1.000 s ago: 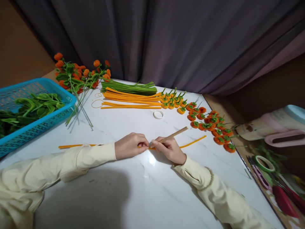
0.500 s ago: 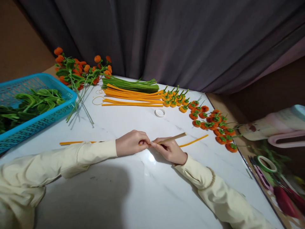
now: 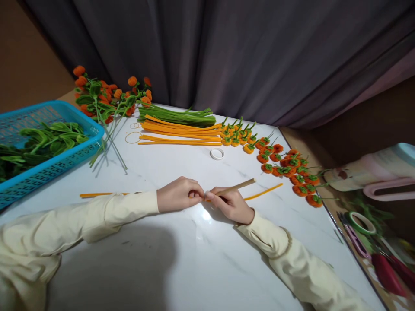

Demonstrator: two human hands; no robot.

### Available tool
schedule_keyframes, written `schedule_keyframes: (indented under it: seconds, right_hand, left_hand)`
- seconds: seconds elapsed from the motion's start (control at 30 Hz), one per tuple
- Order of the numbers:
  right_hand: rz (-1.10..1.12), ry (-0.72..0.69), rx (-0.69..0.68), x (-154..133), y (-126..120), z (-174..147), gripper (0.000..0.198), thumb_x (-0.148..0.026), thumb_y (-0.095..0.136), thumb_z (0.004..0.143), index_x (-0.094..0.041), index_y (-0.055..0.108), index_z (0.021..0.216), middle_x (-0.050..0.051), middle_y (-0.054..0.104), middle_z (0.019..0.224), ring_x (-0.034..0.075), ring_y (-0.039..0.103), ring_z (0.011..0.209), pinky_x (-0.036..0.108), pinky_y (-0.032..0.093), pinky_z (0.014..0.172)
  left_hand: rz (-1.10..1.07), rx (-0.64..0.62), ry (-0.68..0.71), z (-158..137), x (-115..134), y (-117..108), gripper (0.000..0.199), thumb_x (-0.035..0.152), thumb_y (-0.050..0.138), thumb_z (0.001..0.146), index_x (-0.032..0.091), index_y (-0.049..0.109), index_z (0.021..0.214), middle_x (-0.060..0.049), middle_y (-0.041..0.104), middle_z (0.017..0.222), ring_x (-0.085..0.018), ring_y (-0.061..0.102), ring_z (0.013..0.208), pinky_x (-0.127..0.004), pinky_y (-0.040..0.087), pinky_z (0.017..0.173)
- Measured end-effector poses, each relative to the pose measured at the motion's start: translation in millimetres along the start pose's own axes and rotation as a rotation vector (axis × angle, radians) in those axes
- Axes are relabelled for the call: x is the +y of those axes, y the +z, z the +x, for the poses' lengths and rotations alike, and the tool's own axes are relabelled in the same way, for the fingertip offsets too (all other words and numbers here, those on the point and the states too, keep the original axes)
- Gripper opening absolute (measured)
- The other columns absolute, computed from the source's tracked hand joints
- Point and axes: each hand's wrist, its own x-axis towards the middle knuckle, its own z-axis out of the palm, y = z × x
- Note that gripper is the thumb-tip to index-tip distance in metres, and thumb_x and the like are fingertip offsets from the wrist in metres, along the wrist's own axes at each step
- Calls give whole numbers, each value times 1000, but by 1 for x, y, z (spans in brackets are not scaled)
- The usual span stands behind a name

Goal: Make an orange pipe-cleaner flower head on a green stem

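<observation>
My left hand [image 3: 180, 194] is closed in a pinch on an orange pipe cleaner [image 3: 264, 191], at the middle of the white tabletop. One orange end sticks out past my right hand, and an orange length [image 3: 92, 195] shows behind my left sleeve; whether they are one piece I cannot tell. Against the left fingertips, my right hand [image 3: 231, 206] is closed around a thin wooden stick [image 3: 240, 185] that slants up to the right. The fingers hide the place where stick and pipe cleaner meet.
Beyond the hands lie a white ring [image 3: 217, 153], orange pipe cleaners [image 3: 181, 129] and green ones [image 3: 178, 116]. Small orange flower heads [image 3: 287, 166] line the right edge. A blue basket [image 3: 55, 166] with green leaves stands left, near finished-looking flowers [image 3: 103, 95]. A bottle [image 3: 363, 168] is at right.
The wooden stick's free end has shifted slightly to the right and up. Both hands stay in nearly the same place and keep their pinch.
</observation>
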Motion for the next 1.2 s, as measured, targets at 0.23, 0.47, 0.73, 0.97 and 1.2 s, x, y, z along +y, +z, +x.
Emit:
schedule_keyframes:
  seconds: [0.23, 0.47, 0.73, 0.97, 1.2]
  right_hand:
    - [-90, -61, -42, 2, 2, 1, 28, -24, 40, 89, -13, 58, 70, 2, 55, 60, 8, 45, 51, 18, 36, 49]
    - [32, 121, 7, 2, 0, 3, 35, -35, 42, 89, -13, 59, 68, 0, 52, 56, 7, 42, 48, 20, 35, 48]
    - [54, 160, 75, 2, -1, 2, 35, -36, 44, 89, -13, 62, 69, -2, 48, 49, 7, 43, 46, 20, 36, 49]
    - [-29, 77, 56, 2, 1, 1, 35, -33, 41, 90, -14, 58, 65, 0, 55, 57, 7, 44, 47, 19, 35, 49]
    - [-219, -57, -5, -5, 6, 1, 31, -24, 33, 90, -17, 51, 65, 0, 51, 57, 8, 42, 48, 21, 35, 49]
  left_hand:
    - [10, -17, -33, 0, 2, -2, 18, 11, 52, 73, 12, 69, 81, 0, 59, 66, -8, 49, 57, -17, 38, 57]
    - [-20, -42, -93, 1, 1, -2, 13, 19, 53, 75, 13, 63, 80, 2, 55, 60, -8, 49, 56, -17, 37, 54]
    - [-60, -42, -127, 3, -1, -1, 10, 17, 52, 74, 14, 59, 79, 3, 55, 61, -8, 50, 57, -17, 38, 56]
    - [-48, -50, -147, 3, 1, -1, 11, 17, 52, 72, 14, 60, 79, 3, 55, 59, -8, 49, 56, -17, 38, 55]
    - [-24, -49, -146, 5, 2, -3, 11, 17, 52, 72, 14, 61, 78, 3, 56, 59, -9, 50, 56, -17, 38, 56]
